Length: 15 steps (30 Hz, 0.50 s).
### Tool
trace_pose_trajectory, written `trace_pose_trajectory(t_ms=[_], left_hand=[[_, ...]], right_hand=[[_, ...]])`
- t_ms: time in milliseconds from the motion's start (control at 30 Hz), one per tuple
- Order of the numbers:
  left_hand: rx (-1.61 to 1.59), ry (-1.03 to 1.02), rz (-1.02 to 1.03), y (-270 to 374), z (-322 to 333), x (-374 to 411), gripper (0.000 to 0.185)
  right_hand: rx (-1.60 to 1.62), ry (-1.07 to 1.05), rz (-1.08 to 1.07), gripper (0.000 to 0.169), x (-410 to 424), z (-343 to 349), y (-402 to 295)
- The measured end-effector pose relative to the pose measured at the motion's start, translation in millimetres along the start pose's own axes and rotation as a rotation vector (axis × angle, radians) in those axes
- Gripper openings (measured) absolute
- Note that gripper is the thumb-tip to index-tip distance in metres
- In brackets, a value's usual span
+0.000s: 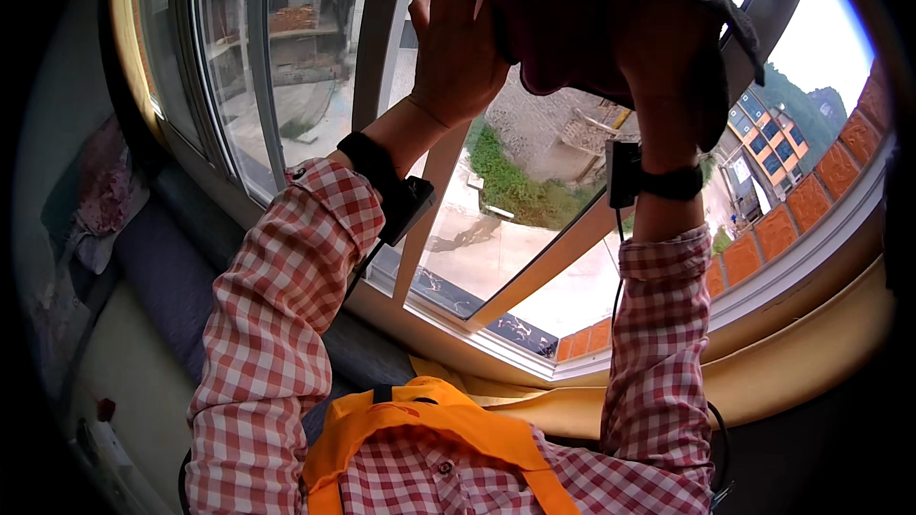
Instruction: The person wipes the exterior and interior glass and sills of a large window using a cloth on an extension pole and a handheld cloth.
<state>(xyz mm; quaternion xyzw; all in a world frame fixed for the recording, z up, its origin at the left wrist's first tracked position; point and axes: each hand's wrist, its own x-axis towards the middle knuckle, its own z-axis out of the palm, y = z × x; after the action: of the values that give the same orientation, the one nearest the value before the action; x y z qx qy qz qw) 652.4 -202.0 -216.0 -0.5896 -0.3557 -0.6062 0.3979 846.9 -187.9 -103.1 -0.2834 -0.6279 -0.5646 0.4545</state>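
Observation:
Both my arms reach up in front of a sliding window. A dark cloth or garment, maroon in places, hangs at the top of the view between my hands. My left hand is raised at the cloth's left edge, its fingertips partly hidden; whether it grips the cloth cannot be told. My right hand is in deep shadow against the cloth, which drapes around it and covers the fingers. Behind the cloth stand the window's frame and glass. Each wrist wears a black strap with a small box and cable.
A yellow curtain runs along the window sill at the right. Further window panes stand at the left. Dark cushion-like padding and a pinkish cloth lie at lower left. Outside are a paved yard, greenery, buildings and a brick-like tiled ledge.

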Motion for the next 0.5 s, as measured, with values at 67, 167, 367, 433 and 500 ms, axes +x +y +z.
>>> trace_pose_trajectory(t_ms=[67, 167, 367, 433, 500], left_hand=[[-0.032, -0.038, 0.006, 23.4, -0.5, 11.3, 0.064], [-0.117, -0.095, 0.073, 29.8, -5.5, 1.2, 0.062], [-0.163, -0.052, 0.062, 46.7, -1.5, -13.3, 0.057], [-0.143, -0.040, 0.051, 39.5, -4.9, -12.1, 0.057], [-0.151, -0.037, 0.045, 46.5, -4.5, -8.7, 0.057]], right_hand=[[0.135, -0.327, 0.177, 0.042, -31.3, -24.2, -18.1], [-0.087, -0.518, -0.077, 0.042, -157.9, -20.0, -71.9], [0.994, -0.894, 0.511, 0.042, -390.4, -92.0, -161.0], [0.837, -0.767, 0.359, 0.031, -393.9, -99.8, -174.0], [0.855, -0.726, 0.443, 0.029, -360.4, -103.9, -151.1]])
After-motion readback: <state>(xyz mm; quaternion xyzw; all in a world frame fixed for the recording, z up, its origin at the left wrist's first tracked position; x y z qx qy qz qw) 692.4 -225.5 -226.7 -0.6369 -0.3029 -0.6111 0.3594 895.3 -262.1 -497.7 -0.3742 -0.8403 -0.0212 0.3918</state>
